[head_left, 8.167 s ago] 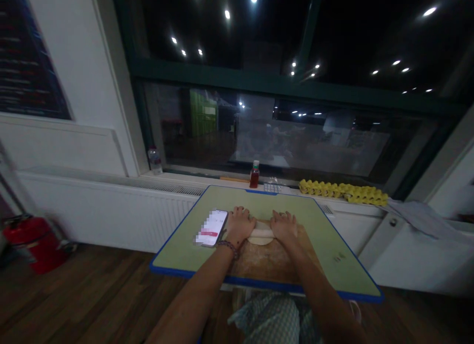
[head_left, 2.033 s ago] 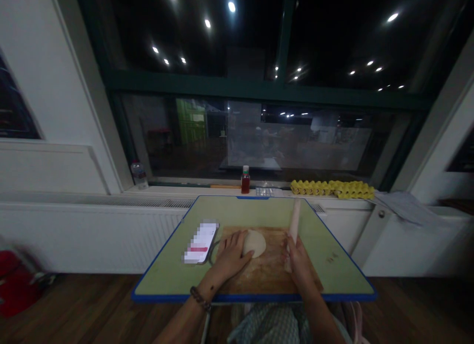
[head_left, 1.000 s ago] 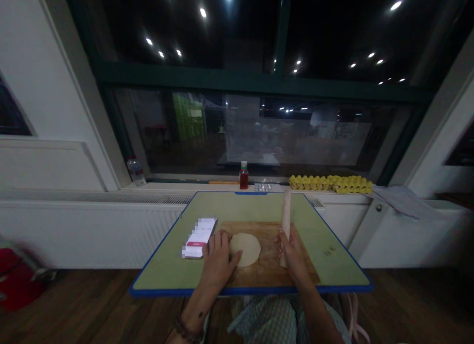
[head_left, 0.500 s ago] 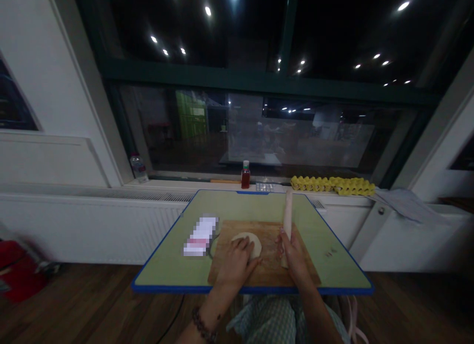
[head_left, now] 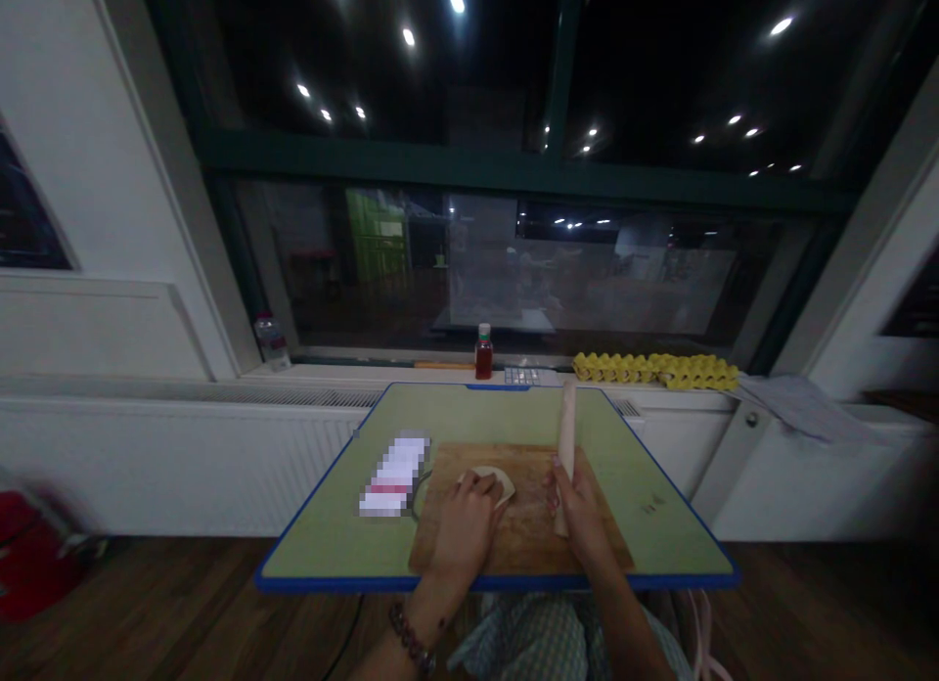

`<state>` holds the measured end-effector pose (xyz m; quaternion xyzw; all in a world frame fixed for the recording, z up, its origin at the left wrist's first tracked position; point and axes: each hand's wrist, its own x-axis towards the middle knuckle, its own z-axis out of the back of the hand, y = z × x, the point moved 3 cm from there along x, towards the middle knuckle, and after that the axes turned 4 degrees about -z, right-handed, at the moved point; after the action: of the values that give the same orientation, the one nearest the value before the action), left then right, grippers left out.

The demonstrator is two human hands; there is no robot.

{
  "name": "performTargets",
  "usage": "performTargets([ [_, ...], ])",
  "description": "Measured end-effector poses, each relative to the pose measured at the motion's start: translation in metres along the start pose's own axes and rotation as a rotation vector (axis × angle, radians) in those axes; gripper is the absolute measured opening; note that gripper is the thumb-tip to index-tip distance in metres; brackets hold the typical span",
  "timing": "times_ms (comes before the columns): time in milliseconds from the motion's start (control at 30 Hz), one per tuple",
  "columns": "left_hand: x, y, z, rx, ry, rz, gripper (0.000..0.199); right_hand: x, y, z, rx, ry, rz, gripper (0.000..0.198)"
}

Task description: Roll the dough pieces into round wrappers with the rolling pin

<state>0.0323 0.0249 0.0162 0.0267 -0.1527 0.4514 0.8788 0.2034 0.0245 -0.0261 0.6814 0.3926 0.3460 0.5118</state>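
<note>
A flat, pale round of dough (head_left: 505, 483) lies on a wooden cutting board (head_left: 520, 544). My left hand (head_left: 468, 513) is over its near left part, fingers bent and closed on the dough; the palm side is hidden. To the right, my right hand (head_left: 579, 510) is wrapped round a pale wooden rolling pin (head_left: 567, 431). The pin points away from me, over the right part of the board, apart from the dough.
The board rests on a small green table with a blue edge (head_left: 308, 583). A blurred-out phone-like screen (head_left: 396, 476) lies left of the board. On the sill behind stand a bottle of red liquid (head_left: 483, 353), a yellow egg tray (head_left: 652, 370) and a clear bottle (head_left: 271, 342).
My left hand has drawn its fingers in on the dough, and less of the round shows. My right hand keeps the rolling pin in nearly the same place. The view has tilted slightly.
</note>
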Motion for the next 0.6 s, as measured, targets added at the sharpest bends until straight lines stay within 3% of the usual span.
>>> performTargets([
  [400,0.003,-0.004,0.002,-0.040,-0.120,-0.026,0.030,-0.003,0.003,0.000,-0.030,0.014,0.012,0.045],
  [600,0.003,-0.009,-0.006,-0.085,-0.092,-0.073,0.031,-0.002,0.002,0.000,-0.040,-0.009,0.005,0.049],
])
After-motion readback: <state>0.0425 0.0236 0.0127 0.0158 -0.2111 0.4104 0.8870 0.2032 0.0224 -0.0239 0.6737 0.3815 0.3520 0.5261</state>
